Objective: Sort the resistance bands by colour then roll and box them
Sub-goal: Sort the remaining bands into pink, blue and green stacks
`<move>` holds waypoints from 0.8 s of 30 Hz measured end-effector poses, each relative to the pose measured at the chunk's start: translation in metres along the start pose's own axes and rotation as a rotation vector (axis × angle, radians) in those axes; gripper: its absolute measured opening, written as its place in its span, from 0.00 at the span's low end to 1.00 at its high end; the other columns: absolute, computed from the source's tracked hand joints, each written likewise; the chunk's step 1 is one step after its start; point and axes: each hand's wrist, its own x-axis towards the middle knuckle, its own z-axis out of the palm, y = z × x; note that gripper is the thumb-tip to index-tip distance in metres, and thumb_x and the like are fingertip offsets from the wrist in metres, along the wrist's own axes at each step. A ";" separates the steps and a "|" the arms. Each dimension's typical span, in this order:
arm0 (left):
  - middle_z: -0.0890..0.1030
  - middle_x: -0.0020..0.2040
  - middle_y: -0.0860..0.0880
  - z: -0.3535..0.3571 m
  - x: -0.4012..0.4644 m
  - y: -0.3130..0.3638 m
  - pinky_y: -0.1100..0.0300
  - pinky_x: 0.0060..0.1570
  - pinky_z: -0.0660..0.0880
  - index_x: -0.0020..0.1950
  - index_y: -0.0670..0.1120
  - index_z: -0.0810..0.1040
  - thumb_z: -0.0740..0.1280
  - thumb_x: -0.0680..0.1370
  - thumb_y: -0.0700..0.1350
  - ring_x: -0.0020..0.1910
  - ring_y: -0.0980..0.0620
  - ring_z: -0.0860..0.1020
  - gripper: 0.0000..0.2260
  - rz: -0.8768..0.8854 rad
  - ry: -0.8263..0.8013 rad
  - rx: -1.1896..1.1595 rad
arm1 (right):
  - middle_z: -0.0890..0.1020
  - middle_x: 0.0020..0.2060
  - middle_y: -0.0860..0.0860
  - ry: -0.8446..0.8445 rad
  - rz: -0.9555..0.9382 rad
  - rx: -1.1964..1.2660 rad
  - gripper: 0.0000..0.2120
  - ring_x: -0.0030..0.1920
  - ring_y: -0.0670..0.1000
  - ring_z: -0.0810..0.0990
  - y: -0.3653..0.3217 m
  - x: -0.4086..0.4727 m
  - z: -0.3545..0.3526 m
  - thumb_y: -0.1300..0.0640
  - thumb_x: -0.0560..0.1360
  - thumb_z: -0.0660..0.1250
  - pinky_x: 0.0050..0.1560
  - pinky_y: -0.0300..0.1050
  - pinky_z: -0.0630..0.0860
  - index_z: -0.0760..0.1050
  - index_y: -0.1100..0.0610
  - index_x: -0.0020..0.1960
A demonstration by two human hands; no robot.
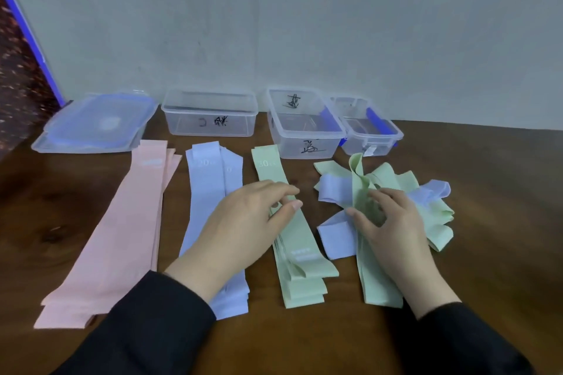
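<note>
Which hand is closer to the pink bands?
Left. The left hand lies over the purple and green stacks, nearer the pink bands. The right hand grips the mixed pile farther away.

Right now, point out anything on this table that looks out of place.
The heap on the right stands out: green and lilac bands lie tangled there, unlike the flat pink stack, lilac stack and green stack. The right hand grips a green band in it; the left hand rests over the sorted stacks.

Left hand (243, 222) flat, right hand (393, 222) curled.
</note>
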 end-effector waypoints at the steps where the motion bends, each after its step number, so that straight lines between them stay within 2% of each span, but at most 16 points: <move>1: 0.79 0.53 0.63 0.000 0.000 -0.001 0.61 0.55 0.76 0.65 0.57 0.79 0.60 0.81 0.58 0.53 0.62 0.76 0.15 -0.005 -0.010 -0.007 | 0.77 0.64 0.50 -0.002 0.019 -0.037 0.31 0.63 0.53 0.75 0.000 0.003 0.003 0.41 0.74 0.72 0.65 0.55 0.74 0.76 0.58 0.70; 4: 0.79 0.53 0.62 0.001 0.000 0.000 0.62 0.54 0.76 0.65 0.57 0.79 0.61 0.82 0.58 0.53 0.62 0.76 0.15 -0.014 -0.021 -0.029 | 0.76 0.64 0.52 -0.014 0.113 -0.089 0.34 0.63 0.56 0.74 -0.002 0.010 0.005 0.41 0.75 0.72 0.65 0.58 0.74 0.71 0.59 0.74; 7: 0.80 0.55 0.62 0.002 -0.001 0.000 0.62 0.55 0.76 0.64 0.57 0.79 0.61 0.82 0.57 0.53 0.62 0.76 0.15 -0.015 -0.001 -0.036 | 0.77 0.61 0.54 0.003 0.104 -0.108 0.29 0.60 0.57 0.74 -0.003 0.011 0.006 0.46 0.77 0.71 0.62 0.59 0.74 0.73 0.58 0.73; 11: 0.80 0.56 0.62 0.003 0.000 0.000 0.65 0.54 0.76 0.64 0.57 0.80 0.60 0.82 0.58 0.53 0.63 0.76 0.15 -0.019 0.021 -0.037 | 0.78 0.62 0.51 0.008 0.123 -0.207 0.34 0.63 0.57 0.74 -0.012 0.012 0.005 0.31 0.74 0.65 0.61 0.59 0.72 0.74 0.53 0.71; 12: 0.80 0.56 0.62 0.003 0.000 0.000 0.65 0.54 0.76 0.63 0.57 0.80 0.60 0.82 0.58 0.54 0.63 0.76 0.14 -0.020 0.021 -0.037 | 0.78 0.61 0.51 0.000 0.133 -0.220 0.34 0.63 0.57 0.74 -0.013 0.014 0.005 0.30 0.74 0.65 0.61 0.58 0.70 0.75 0.53 0.70; 14: 0.80 0.55 0.62 0.004 0.000 0.000 0.66 0.54 0.76 0.63 0.58 0.80 0.61 0.82 0.57 0.54 0.64 0.76 0.14 -0.025 0.022 -0.043 | 0.78 0.60 0.51 0.003 0.141 -0.222 0.29 0.62 0.57 0.75 -0.014 0.019 0.006 0.34 0.75 0.67 0.60 0.58 0.70 0.76 0.52 0.68; 17: 0.80 0.54 0.63 0.004 0.000 -0.001 0.65 0.53 0.76 0.62 0.58 0.80 0.61 0.82 0.57 0.53 0.65 0.76 0.14 -0.037 0.025 -0.053 | 0.79 0.53 0.50 0.080 0.104 -0.131 0.15 0.54 0.56 0.77 -0.012 0.023 0.006 0.46 0.78 0.65 0.57 0.58 0.73 0.82 0.52 0.59; 19: 0.80 0.54 0.63 0.003 0.001 -0.002 0.65 0.53 0.76 0.62 0.58 0.80 0.60 0.82 0.58 0.53 0.65 0.76 0.14 -0.043 0.024 -0.059 | 0.81 0.52 0.49 0.142 0.096 -0.044 0.13 0.51 0.55 0.77 -0.012 0.021 0.006 0.48 0.78 0.64 0.55 0.60 0.74 0.84 0.52 0.54; 22: 0.79 0.54 0.63 0.004 0.001 -0.003 0.66 0.53 0.76 0.63 0.59 0.80 0.60 0.81 0.58 0.53 0.66 0.75 0.14 -0.047 0.021 -0.049 | 0.81 0.56 0.49 0.087 0.096 -0.153 0.22 0.57 0.55 0.77 -0.016 0.020 0.006 0.36 0.76 0.65 0.58 0.58 0.72 0.82 0.51 0.60; 24: 0.79 0.54 0.63 0.005 0.001 -0.002 0.66 0.53 0.76 0.63 0.59 0.80 0.60 0.82 0.58 0.53 0.66 0.75 0.14 -0.046 0.012 -0.047 | 0.79 0.59 0.50 -0.004 0.118 -0.283 0.27 0.61 0.56 0.74 -0.017 0.022 0.008 0.34 0.75 0.67 0.58 0.56 0.68 0.78 0.51 0.66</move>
